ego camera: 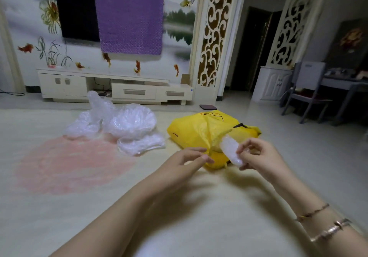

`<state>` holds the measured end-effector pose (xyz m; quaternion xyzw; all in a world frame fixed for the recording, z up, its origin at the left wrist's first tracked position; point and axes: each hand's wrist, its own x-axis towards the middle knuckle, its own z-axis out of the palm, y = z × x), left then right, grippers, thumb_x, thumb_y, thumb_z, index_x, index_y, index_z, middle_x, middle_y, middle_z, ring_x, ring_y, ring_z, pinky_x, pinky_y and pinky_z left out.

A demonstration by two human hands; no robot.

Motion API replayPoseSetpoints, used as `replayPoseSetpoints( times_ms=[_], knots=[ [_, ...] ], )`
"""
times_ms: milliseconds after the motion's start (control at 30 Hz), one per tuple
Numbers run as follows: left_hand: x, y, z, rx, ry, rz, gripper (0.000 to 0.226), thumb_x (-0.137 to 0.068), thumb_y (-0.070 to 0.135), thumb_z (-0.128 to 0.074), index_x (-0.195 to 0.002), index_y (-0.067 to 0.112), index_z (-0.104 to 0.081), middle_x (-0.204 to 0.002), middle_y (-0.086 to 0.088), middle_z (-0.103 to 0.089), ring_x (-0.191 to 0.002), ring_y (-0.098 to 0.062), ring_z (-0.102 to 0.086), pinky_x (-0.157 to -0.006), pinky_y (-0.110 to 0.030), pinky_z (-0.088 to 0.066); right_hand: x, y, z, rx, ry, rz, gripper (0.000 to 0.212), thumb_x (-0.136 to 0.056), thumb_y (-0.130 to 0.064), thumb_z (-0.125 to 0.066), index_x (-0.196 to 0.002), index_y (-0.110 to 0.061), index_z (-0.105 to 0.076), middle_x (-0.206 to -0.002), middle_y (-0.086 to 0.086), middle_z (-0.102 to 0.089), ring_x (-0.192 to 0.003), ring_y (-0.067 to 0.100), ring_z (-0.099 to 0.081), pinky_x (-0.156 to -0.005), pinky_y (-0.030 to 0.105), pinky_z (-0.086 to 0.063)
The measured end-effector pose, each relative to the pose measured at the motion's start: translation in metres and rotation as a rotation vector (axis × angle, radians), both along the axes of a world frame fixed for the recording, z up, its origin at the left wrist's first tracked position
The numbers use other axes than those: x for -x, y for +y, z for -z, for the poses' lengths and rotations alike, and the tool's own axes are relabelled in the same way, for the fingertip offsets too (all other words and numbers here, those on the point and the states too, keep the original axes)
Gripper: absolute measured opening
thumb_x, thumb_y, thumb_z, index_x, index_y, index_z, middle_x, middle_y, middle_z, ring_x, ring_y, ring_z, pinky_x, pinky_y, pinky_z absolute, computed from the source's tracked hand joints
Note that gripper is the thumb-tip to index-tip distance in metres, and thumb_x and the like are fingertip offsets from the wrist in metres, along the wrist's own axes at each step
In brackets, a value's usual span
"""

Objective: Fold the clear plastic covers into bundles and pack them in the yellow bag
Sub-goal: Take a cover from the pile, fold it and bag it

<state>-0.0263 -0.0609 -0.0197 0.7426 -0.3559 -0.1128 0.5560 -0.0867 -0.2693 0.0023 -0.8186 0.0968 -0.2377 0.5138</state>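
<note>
Pinching a folded bundle, the right hand hides its end; left hand relaxed.

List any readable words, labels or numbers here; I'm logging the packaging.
Nothing can be read.
Yellow bag: dark printed marks near its top, too blurred and creased to read.
Clear folded bundle held in the right hand: no print visible.
</note>
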Motion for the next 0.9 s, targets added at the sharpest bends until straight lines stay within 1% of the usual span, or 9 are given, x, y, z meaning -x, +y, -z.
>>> replayPoseSetpoints(
  times_ms=[133, 300, 433, 500, 567, 633, 667, 800, 900],
  knots=[
    [0.003, -0.010, 0.000, -0.024, -0.009, 0.037, 0.034, -0.100, 0.029, -0.043, -0.117, 0.015, -0.069, -0.138, 0.014, -0.048, -0.123, 0.010, -0.042, -0.090, 0.005, -0.029, -0.015, -0.012, 0.016, -0.157, -0.004, -0.091, 0.023, -0.089, 0.010, -0.054, -0.083, -0.010, -0.066, -0.090, 0.008, -0.058, -0.065, 0.017, -0.063, -0.062, 0.026, -0.058],
    [0.000, -0.012, 0.003, -0.004, -0.039, -0.002, 0.035, -0.100, 0.030, -0.042, -0.120, 0.015, -0.068, -0.131, 0.015, -0.054, -0.107, 0.021, -0.047, -0.089, 0.005, -0.028, -0.047, -0.001, 0.026, -0.346, 0.049, -0.356, 0.028, -0.092, 0.013, -0.045, -0.090, -0.009, -0.064, -0.086, 0.002, -0.069, -0.075, 0.011, -0.069, -0.068, 0.021, -0.055],
    [-0.003, -0.010, 0.003, 0.044, 0.034, -0.028, 0.036, -0.100, 0.029, -0.042, -0.116, 0.011, -0.069, -0.121, 0.016, -0.061, -0.110, 0.010, -0.054, -0.088, 0.002, -0.033, -0.070, 0.010, 0.029, -0.093, 0.186, -0.369, 0.025, -0.091, 0.006, -0.051, -0.094, -0.013, -0.066, -0.093, 0.001, -0.069, -0.095, 0.021, -0.063, -0.086, 0.032, -0.051],
    [-0.007, -0.007, 0.004, 0.038, 0.059, -0.029, 0.037, -0.100, 0.031, -0.041, -0.117, 0.013, -0.069, -0.122, 0.014, -0.063, -0.113, 0.006, -0.054, -0.094, -0.004, -0.035, -0.082, 0.017, 0.028, 0.102, 0.305, -0.305, 0.027, -0.094, 0.001, -0.047, -0.115, -0.009, -0.061, -0.115, 0.007, -0.063, -0.111, 0.024, -0.056, -0.096, 0.032, -0.044],
    [-0.009, -0.003, 0.004, 0.023, 0.101, -0.027, 0.038, -0.100, 0.036, -0.040, -0.116, 0.018, -0.070, -0.121, 0.015, -0.065, -0.115, 0.006, -0.054, -0.102, -0.014, -0.035, -0.097, 0.028, 0.028, 0.322, 0.520, -0.192, 0.036, -0.101, -0.003, -0.036, -0.135, -0.003, -0.046, -0.139, 0.012, -0.048, -0.128, 0.026, -0.045, -0.107, 0.028, -0.030],
    [-0.012, 0.001, 0.004, 0.010, 0.134, -0.028, 0.038, -0.099, 0.039, -0.040, -0.114, 0.021, -0.070, -0.119, 0.015, -0.066, -0.116, 0.007, -0.053, -0.109, -0.021, -0.034, -0.102, 0.034, 0.027, 0.654, 0.645, -0.174, 0.039, -0.103, -0.005, -0.031, -0.141, -0.001, -0.037, -0.148, 0.014, -0.038, -0.135, 0.026, -0.039, -0.112, 0.029, -0.022],
    [-0.013, 0.003, 0.005, 0.000, 0.137, -0.029, 0.038, -0.099, 0.040, -0.040, -0.114, 0.023, -0.071, -0.119, 0.015, -0.066, -0.115, 0.007, -0.054, -0.110, -0.024, -0.034, -0.106, 0.032, 0.033, 0.704, 0.659, -0.191, 0.039, -0.103, -0.006, -0.031, -0.141, -0.001, -0.037, -0.149, 0.014, -0.038, -0.135, 0.027, -0.039, -0.112, 0.031, -0.024],
    [-0.017, 0.005, 0.008, -0.025, 0.140, -0.002, 0.038, -0.095, 0.052, -0.044, -0.111, 0.030, -0.072, -0.118, 0.017, -0.067, -0.114, 0.007, -0.055, -0.110, -0.030, -0.036, -0.082, 0.018, 0.032, 0.487, 0.411, -0.241, 0.039, -0.086, -0.002, -0.042, -0.123, -0.006, -0.056, -0.122, 0.006, -0.055, -0.115, 0.024, -0.050, -0.099, 0.031, -0.040],
    [-0.014, 0.007, 0.005, 0.002, 0.145, 0.015, 0.041, -0.086, 0.054, -0.047, -0.106, 0.029, -0.074, -0.116, 0.019, -0.067, -0.116, 0.005, -0.054, -0.108, -0.030, -0.038, -0.054, 0.008, 0.024, 0.521, 0.253, -0.231, 0.039, -0.075, -0.004, -0.041, -0.108, -0.004, -0.061, -0.108, 0.005, -0.053, -0.107, 0.022, -0.049, -0.085, 0.025, -0.037]
  ],
)
